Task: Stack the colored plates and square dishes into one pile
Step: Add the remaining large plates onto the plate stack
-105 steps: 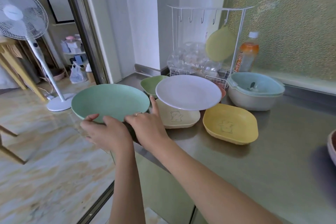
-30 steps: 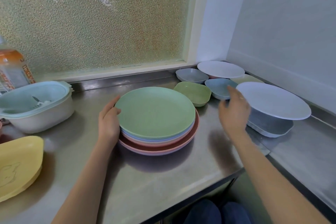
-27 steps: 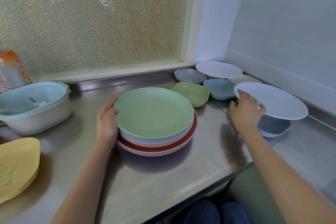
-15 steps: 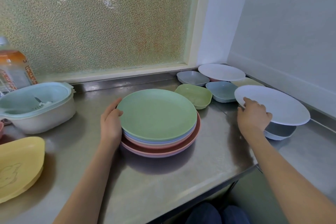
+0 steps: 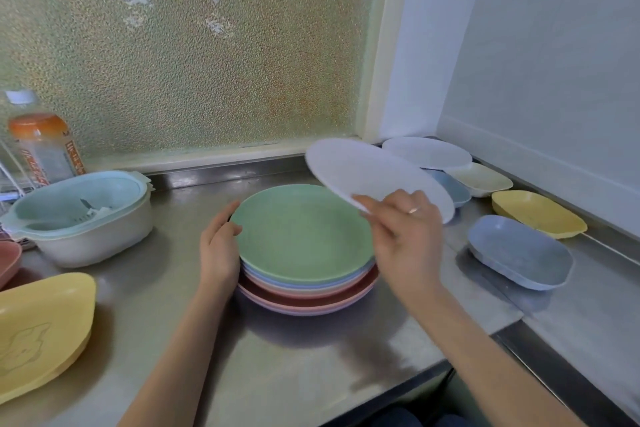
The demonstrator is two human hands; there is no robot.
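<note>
The right hand [image 5: 403,236] pinches the near rim of a round white plastic plate [image 5: 374,173], thumb and fingers closed on its edge. The plate hangs in the air, tilted, above and just behind the right side of the pile of round coloured plates [image 5: 304,274], whose top member is a round green plate [image 5: 301,229]. The edge grip leaves the plate's underside free, which suits lowering it flat onto the pile.

The left hand [image 5: 218,250] rests against the left side of the pile, fingers relaxed and lightly curved along the rims, gripping nothing. This contact appears to brace the pile against sliding on the stainless steel counter [image 5: 277,367].

Unstacked items lie to the right: a blue-grey square dish [image 5: 519,251], a yellow square dish [image 5: 538,213], a cream square dish [image 5: 479,178], a second round white plate [image 5: 427,152]. A further yellow square dish [image 5: 38,333] lies at far left.

Judgement: the task is partly complete; the square dishes are not yet stacked.
</note>
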